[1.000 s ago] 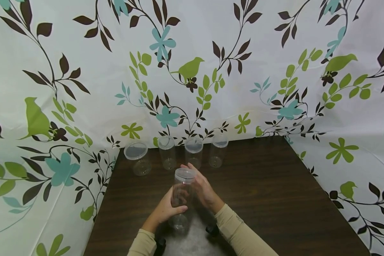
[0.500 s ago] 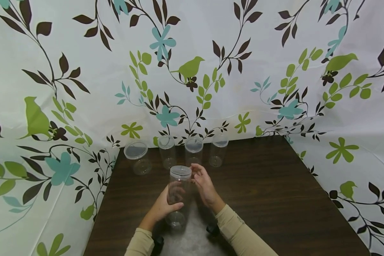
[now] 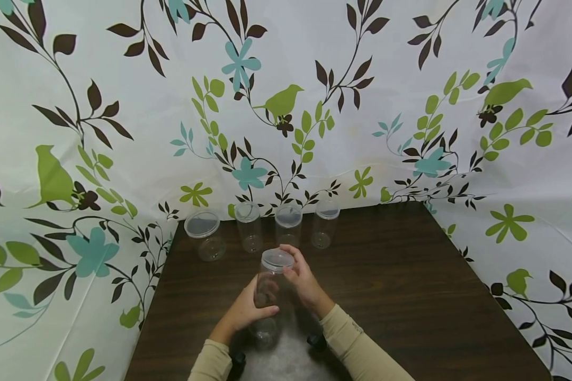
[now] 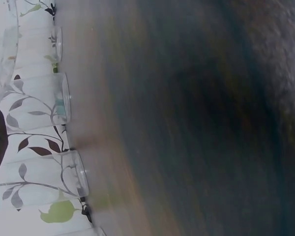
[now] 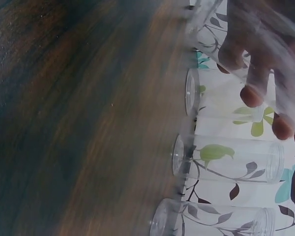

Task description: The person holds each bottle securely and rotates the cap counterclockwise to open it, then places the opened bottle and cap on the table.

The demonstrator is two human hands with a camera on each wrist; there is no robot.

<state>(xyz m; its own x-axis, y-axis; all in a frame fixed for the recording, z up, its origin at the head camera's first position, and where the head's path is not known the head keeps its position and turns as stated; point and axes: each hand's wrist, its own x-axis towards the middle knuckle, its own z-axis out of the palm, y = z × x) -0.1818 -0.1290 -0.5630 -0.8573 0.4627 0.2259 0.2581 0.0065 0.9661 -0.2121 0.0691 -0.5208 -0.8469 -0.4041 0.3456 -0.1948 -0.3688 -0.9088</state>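
In the head view a tall clear plastic jar [image 3: 266, 288] stands tilted slightly right, over the grey patch at the table's near side. My left hand [image 3: 243, 311] wraps its body, thumb across the front. My right hand [image 3: 307, 281] holds the clear lid [image 3: 277, 258] at its right edge, thumb in front and fingers behind. The lid sits on the jar's mouth. Through the jar wall, fingers [image 5: 253, 94] show at the upper right of the right wrist view. Only a corner of the clear jar [image 4: 1, 54] enters the left wrist view.
Several lidded clear jars line the back of the dark wooden table [image 3: 410, 275]: a wide one [image 3: 209, 243] at left, then slimmer ones [image 3: 250, 230] toward the right. A patterned curtain [image 3: 343, 137] hangs right behind them. Dark wrist gear [image 3: 316, 341] sits below the right wrist.
The jar moved left and upright, then back right into a tilt. My right hand's fingers came off the lid half a second ago and now grip it again, thumb in front.
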